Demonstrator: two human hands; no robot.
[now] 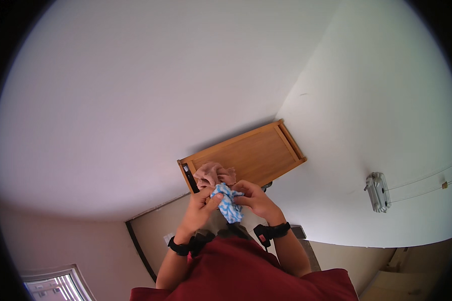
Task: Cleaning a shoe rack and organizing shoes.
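Note:
Between my two hands is a crumpled blue-and-white patterned cloth (pixel 229 205). My left hand (pixel 203 206) grips its left side, with the thumb on top. Fingers and thumb of my right hand (pixel 257 199) pinch the cloth's upper right edge. Just beyond them a bunched pinkish-brown cloth (pixel 214 175) lies at the near left corner of a wooden cabinet top (pixel 252 150); whether my left fingers touch it, I cannot tell. Each wrist wears a black strap.
Pale walls meet in a corner behind the cabinet. A silver metal fixture (pixel 378 192) with thin wires is mounted on the right wall. At the lower left is a window (pixel 58 285). Wooden furniture (pixel 403 282) stands at the lower right.

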